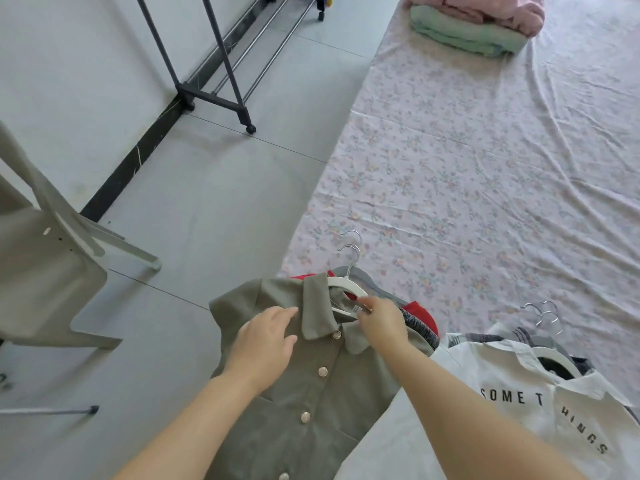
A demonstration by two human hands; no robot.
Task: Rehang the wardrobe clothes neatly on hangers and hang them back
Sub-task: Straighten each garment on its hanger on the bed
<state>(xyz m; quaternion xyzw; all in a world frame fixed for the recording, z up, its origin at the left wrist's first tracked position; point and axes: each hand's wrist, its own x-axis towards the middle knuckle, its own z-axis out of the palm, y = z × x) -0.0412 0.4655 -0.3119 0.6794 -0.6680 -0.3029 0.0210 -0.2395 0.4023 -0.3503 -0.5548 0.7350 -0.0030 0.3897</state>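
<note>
- Reaching both forearms forward from the near edge.
- Pressing the left hand [266,341] flat, fingers straight and relaxed, onto the left shoulder of the olive shirt [311,393].
- Pinching the olive shirt at its neck label with the right hand [381,320], fingers curled, just beside the white hanger [346,282] inside the collar.
- Laying the olive shirt, buttoned, over the near left edge of the bed [485,168], on top of a red garment [419,311].
- Showing a white printed shirt [536,403] on the bed at near right.
- Showing a clothes rack [207,64] standing far left on the floor.

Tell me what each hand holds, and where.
The right hand pinches the green shirt at its neck label; the left hand holds nothing, resting flat on its shoulder.
</note>
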